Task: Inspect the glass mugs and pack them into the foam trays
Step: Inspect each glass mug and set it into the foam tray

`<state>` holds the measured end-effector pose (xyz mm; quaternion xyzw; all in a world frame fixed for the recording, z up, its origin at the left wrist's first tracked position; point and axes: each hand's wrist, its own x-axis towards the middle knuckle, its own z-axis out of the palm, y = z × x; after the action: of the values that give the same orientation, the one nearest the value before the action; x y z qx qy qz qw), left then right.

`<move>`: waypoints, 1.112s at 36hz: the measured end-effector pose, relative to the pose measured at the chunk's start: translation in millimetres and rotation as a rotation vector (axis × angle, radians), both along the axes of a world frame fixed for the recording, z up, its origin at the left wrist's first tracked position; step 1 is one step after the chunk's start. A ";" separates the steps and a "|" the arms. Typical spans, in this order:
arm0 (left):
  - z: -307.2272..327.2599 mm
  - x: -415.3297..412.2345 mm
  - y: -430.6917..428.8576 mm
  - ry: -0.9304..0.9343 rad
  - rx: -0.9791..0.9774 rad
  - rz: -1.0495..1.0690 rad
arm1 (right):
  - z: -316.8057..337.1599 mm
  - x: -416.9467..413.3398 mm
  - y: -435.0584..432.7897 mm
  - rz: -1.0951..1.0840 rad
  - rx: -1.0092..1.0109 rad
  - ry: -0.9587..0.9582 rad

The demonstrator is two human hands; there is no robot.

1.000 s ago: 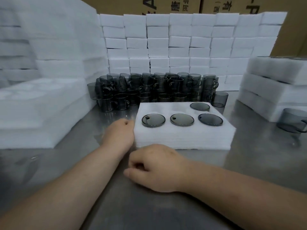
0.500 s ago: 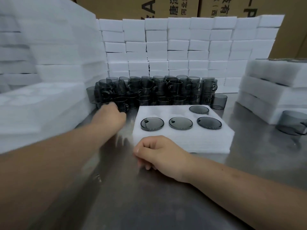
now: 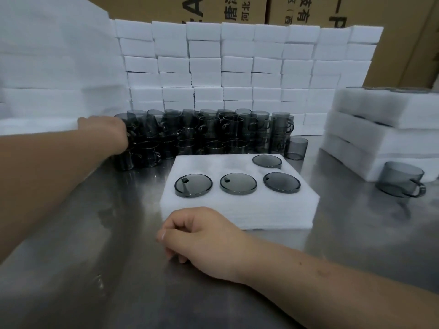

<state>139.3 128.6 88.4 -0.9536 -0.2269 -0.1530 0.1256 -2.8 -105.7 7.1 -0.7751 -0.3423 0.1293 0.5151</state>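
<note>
Where the bench (image 3: 114, 233) comes nearest the camera, right hand (image 3: 202, 241): rests on the steel, fingers (image 3: 172, 255) clenched under the palm, thumb against the forefinger, grasping nothing.
Foam tray (image 3: 237, 212): lies flat just beyond the right fingers, its near edge almost touching the knuckles.
Packed mugs (image 3: 193, 185): four sit sunk in the tray's pockets, three along the row closest to the right fingers and one in the far row at its right end; only their round tops show.
Loose mug (image 3: 400, 179): stands on the bench well to the right of the right fingers, handle turned toward the camera, just beside the right-hand foam stack (image 3: 380, 129).
Left hand (image 3: 107, 134): reaches out at the left end of the mug pile (image 3: 213, 131); its fingers are hidden among the dark glass, so I cannot tell whether they are grasping a mug.
Mug pile: stacked smoky-grey mugs run rightward from the left fingers, behind the tray.
Foam blocks (image 3: 237, 65): walled up beyond the pile.
Cardboard boxes (image 3: 249, 8): farthest back.
</note>
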 end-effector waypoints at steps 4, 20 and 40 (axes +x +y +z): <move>-6.1 3.1 0.9 -0.033 0.025 0.028 | -0.3 1.3 -0.7 -0.002 -0.007 -0.010; 3.1 -19.8 -26.2 -0.539 -0.232 -0.249 | 5.2 -4.6 -0.6 -0.033 -0.079 -0.068; -25.1 -158.4 -144.6 -0.939 -1.286 -0.717 | 20.0 -40.1 -19.1 -0.084 -0.098 -1.010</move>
<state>-19.1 -16.0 63.3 -0.6920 0.0160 -0.4025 -0.5991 -42.8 -124.8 27.1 -0.7773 -0.5105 -0.2665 0.2531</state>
